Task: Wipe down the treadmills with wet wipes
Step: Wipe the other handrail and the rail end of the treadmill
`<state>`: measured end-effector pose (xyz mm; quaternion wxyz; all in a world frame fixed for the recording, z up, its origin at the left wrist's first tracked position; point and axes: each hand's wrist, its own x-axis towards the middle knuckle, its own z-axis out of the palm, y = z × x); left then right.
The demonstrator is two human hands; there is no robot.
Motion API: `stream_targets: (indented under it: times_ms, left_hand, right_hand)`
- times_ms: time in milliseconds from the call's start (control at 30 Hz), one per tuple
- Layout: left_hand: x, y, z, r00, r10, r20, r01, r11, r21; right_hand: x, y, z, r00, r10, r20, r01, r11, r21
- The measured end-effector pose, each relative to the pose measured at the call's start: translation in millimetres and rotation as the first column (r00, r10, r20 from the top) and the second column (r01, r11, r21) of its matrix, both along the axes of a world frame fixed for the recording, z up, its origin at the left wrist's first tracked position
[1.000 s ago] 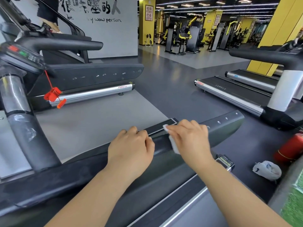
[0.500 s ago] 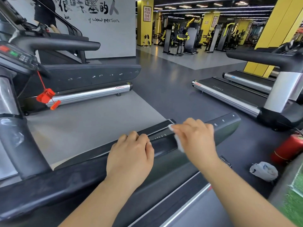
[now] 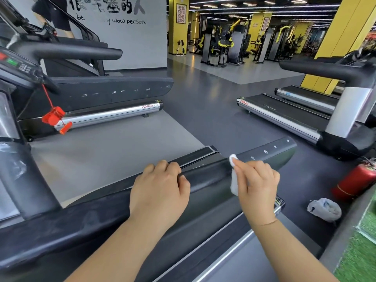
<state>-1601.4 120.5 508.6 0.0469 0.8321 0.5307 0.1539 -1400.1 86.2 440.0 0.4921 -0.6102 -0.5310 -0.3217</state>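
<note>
The step in hand is wiping the side rail of the near treadmill. The right hand pinches the white wipe against the rail's top, just at 3 o'clock of the left hand, whose fingers curl over the rail as if to brace. The rail's far stretch toward 2 o'clock seems not yet done, so the next move likely calls for sliding the wipe outward to the rounded end under even pressure.

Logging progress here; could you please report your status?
Left grip holds long black treadmill side rail. Right grip pinches white wet wipe on it. Nothing in the way.
</note>
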Motion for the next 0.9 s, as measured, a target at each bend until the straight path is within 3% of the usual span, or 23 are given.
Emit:
stream_targets:
  times_ms: [133, 267, 367, 467, 600, 733, 900]
  left_hand:
    - [13.9, 3.6, 5.3, 0.998, -0.051, 0.023, 0.051, 0.998, 0.023]
    - [30.2, 9.4, 8.8, 0.99, -0.121, 0.072, 0.116, 0.991, 0.062]
    - [35.5, 12.8, -0.4, 0.984, -0.17, 0.057, 0.168, 0.985, 0.037]
    - [33.1, 14.3, -8.1, 0.978, -0.204, 0.05, 0.2, 0.977, 0.071]
    - [33.1, 14.0, -8.6, 0.975, -0.205, 0.09, 0.195, 0.975, 0.108]
    - [32.7, 14.4, -11.9, 0.977, -0.193, 0.089, 0.181, 0.975, 0.129]
    - [31.9, 12.4, -7.6, 0.975, -0.187, 0.117, 0.17, 0.976, 0.139]
  right_hand:
    - [-47.5, 6.5, 6.0, 0.958, 0.12, 0.259, -0.104, 0.992, -0.073]
    - [-30.1, 11.2, -7.1, 0.948, 0.171, 0.268, -0.159, 0.985, -0.064]
    - [-6.4, 13.1, -11.2, 0.947, 0.115, 0.299, -0.109, 0.993, -0.037]
    - [16.9, 9.9, -12.1, 0.966, -0.001, 0.258, 0.01, 0.999, -0.035]
    - [17.2, 3.9, 5.3, 1.0, 0.011, -0.003, -0.011, 0.999, -0.042]
    - [-16.0, 17.7, 16.9, 0.966, 0.07, 0.249, -0.041, 0.992, -0.12]
    - [10.6, 24.6, 21.7, 0.943, 0.074, 0.325, -0.009, 0.981, -0.195]
